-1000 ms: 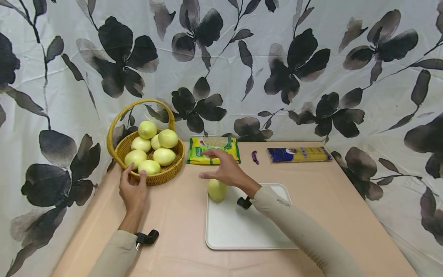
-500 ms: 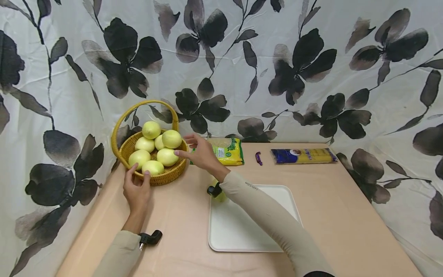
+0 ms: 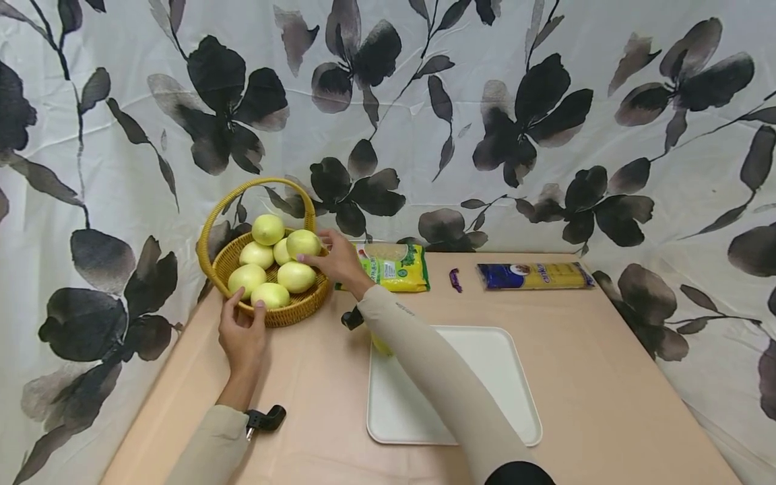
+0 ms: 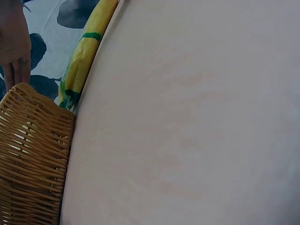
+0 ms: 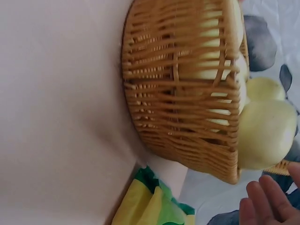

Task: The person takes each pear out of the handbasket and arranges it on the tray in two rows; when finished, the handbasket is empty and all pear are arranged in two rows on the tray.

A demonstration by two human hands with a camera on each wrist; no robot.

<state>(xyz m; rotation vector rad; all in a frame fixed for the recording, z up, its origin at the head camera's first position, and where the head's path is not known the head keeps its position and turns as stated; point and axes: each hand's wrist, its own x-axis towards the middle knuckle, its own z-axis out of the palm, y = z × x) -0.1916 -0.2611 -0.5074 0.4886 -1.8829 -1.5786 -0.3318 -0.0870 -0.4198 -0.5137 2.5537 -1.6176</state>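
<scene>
The yellow wicker basket [image 3: 297, 311] stands at the back left, piled with several pale yellow-green round fruits [image 3: 246, 281]. At its front rim my left hand [image 3: 241, 340] rests thumb and fingertips, spread apart. My right hand [image 3: 342, 261] reaches over the basket's right side, around the uppermost right fruit [image 3: 303, 244]. In the right wrist view, loosely extended fingers [image 5: 268, 199] lie beside that fruit, with a gap between. On the tray's far left corner lies another fruit [image 3: 380, 345], mostly hidden by my right sleeve. The left wrist view shows the basket's woven side [image 4: 33, 154].
A white tray [image 3: 455, 431] lies front centre, under my right forearm. Along the back edge are a yellow-green packet [image 3: 403, 269], partly behind my right hand, a small purple wrapped sweet [image 3: 455, 280] and a blue-yellow packet [image 3: 536, 276]. A flowered cloth [image 3: 436, 121] hangs behind.
My right hand has moved left from above the tray fruit, past the yellow-green packet, to the fruit at the basket's right side. The left hand stays at the rim.
</scene>
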